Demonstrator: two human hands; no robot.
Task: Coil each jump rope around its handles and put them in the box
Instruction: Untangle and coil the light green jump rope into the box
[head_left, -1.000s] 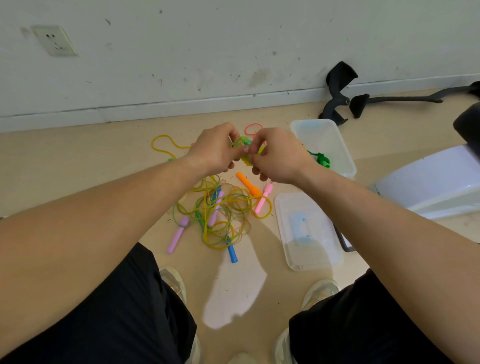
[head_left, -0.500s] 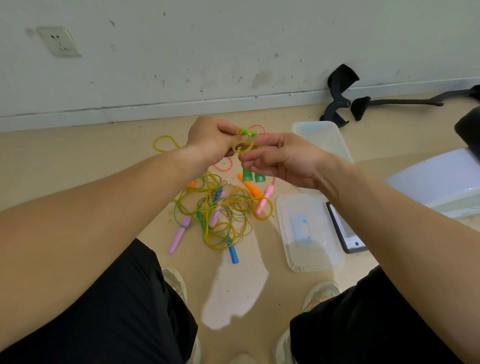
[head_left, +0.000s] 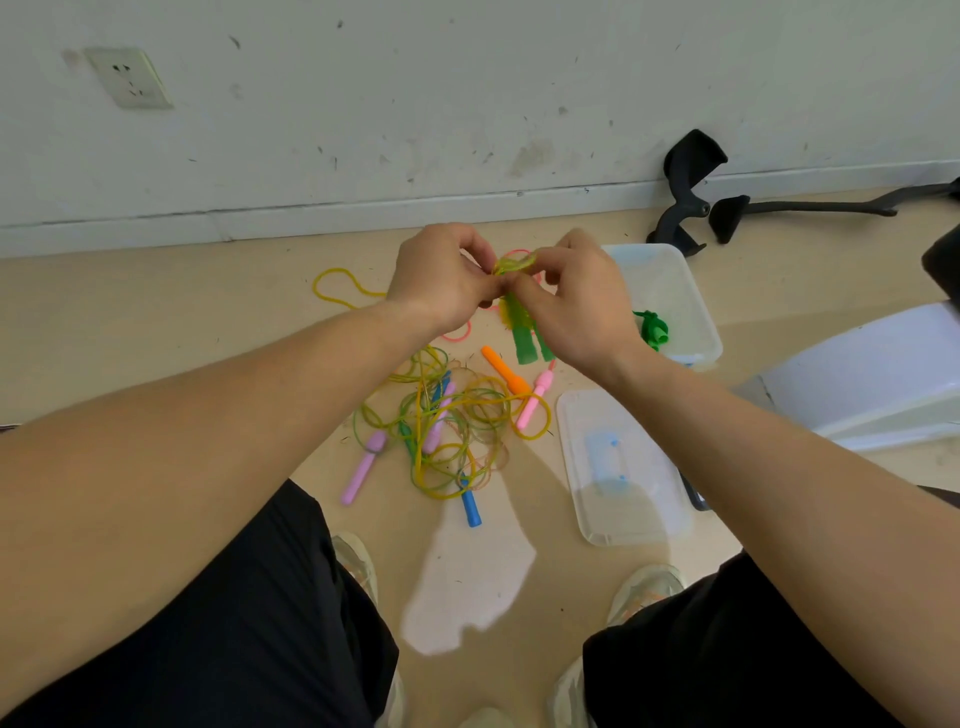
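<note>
The right hand (head_left: 576, 306) has turned palm-down, pinching the yellow loop (head_left: 511, 265).

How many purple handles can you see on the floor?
2. The left purple handle lies at the left edge of the tangle; the middle purple handle lies inside it, partly under loops. More could be hidden there.

Bright, even daylight. A pale sunlit patch lies on the floor (head_left: 467, 587) between the person's shoes. Soft shadows fall nearby. Wide-angle distortion bends the forearms; the edges are slightly soft.
</note>
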